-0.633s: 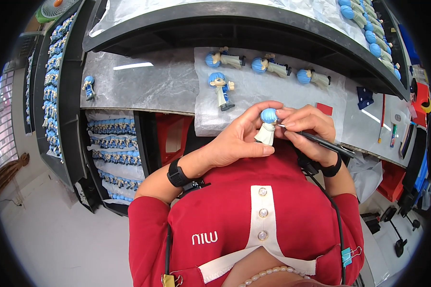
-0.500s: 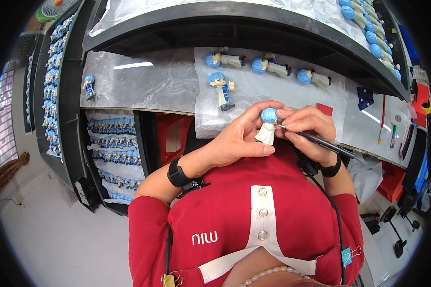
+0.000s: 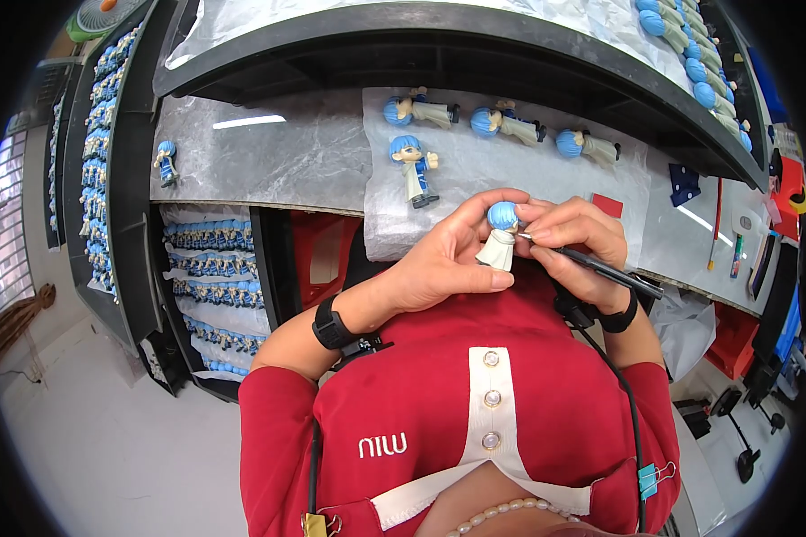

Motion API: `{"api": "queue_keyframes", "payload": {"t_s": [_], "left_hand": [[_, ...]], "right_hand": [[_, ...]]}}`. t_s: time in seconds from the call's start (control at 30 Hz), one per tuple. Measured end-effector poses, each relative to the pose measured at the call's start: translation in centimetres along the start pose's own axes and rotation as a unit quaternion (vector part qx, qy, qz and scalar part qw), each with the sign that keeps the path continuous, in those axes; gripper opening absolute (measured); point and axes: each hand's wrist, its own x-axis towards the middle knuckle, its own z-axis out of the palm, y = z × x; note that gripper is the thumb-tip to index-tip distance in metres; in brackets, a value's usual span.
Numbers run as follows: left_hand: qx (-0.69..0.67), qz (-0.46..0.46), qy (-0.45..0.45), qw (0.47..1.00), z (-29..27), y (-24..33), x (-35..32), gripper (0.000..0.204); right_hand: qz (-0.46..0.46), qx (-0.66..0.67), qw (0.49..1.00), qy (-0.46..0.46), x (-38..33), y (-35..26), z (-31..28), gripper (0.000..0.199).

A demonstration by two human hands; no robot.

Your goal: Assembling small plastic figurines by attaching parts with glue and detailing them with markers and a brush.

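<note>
A small figurine (image 3: 498,248) with blue hair and a cream cape stands upright between my hands, its back toward me. My left hand (image 3: 452,255) is closed around its left side, thumb below and fingers behind. My right hand (image 3: 587,242) pinches a black pen-like tool (image 3: 613,275) with a thin pale tip. That tip meets the figurine's right side near the neck; the exact contact is too small to make out. Fingers of my right hand also reach the figurine's head. Whether the tool is a pen or a blade cannot be told.
Several like figurines (image 3: 412,170) lie on a white foam sheet (image 3: 390,219) on the grey table (image 3: 269,161). A black tray (image 3: 457,54) borders the back. Figurine-filled trays (image 3: 215,268) stand at left. A red square (image 3: 607,205) and a brush (image 3: 715,224) lie at right.
</note>
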Motion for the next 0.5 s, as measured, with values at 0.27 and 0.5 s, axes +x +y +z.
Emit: {"api": "queue_keyframes", "payload": {"t_s": [0.27, 0.5], "left_hand": [[-0.009, -0.009, 0.0, 1.0, 0.06, 0.17, -0.09, 0.076], [-0.006, -0.002, 0.004, 1.0, -0.06, 0.03, 0.05, 0.076]], "right_hand": [[-0.002, -0.026, 1.0, -0.006, 0.14, -0.19, -0.17, 0.017], [0.009, -0.003, 1.0, 0.001, 0.14, -0.11, -0.3, 0.018]]}}
